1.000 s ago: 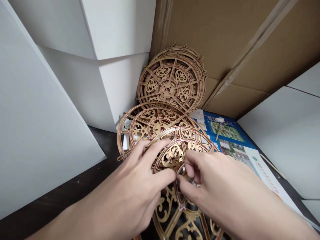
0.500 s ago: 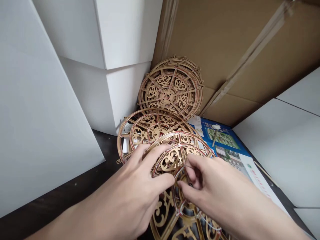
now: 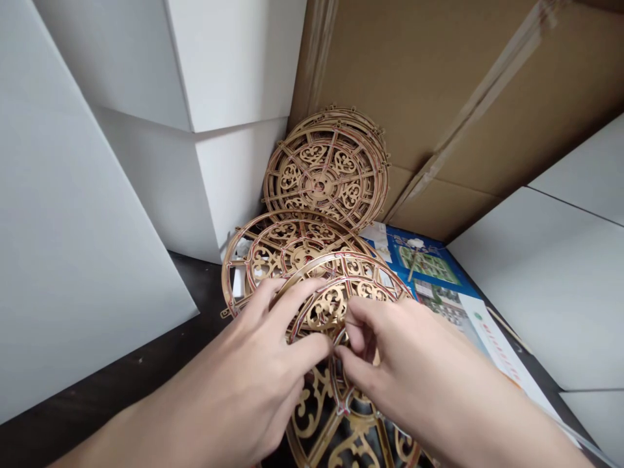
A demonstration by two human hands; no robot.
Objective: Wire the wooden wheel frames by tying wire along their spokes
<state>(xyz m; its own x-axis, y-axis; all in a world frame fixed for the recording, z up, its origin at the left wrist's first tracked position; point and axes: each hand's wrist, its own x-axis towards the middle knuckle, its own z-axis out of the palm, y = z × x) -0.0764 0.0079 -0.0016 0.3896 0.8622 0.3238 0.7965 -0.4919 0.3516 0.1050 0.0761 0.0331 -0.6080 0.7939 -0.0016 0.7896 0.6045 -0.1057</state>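
Note:
A round gold openwork frame (image 3: 325, 308) with scrolls and ribs stands tilted in front of me; thin red and whitish wires follow its ribs and rings. My left hand (image 3: 273, 351) holds it from the left, two fingers over the upper rings and the thumb pressed near the hub. My right hand (image 3: 385, 344) is closed in a pinch at the hub ring, close to the left thumb. A thin whitish wire (image 3: 338, 335) curves at its fingertips, which partly hide it. Behind lies another such frame (image 3: 263, 262), overlapped by the front one.
A stack of similar round frames (image 3: 319, 185) leans at the back against cardboard (image 3: 419, 78). White boxes stand left (image 3: 234, 71) and right (image 3: 550, 279). A blue printed sheet (image 3: 451, 270) lies on the dark tabletop (image 3: 141, 364), to the right of the frames.
The whole view has shifted slightly, so everything sits a little further left. Both hands stay at the front frame; the loose whitish wire below my right hand now shows less.

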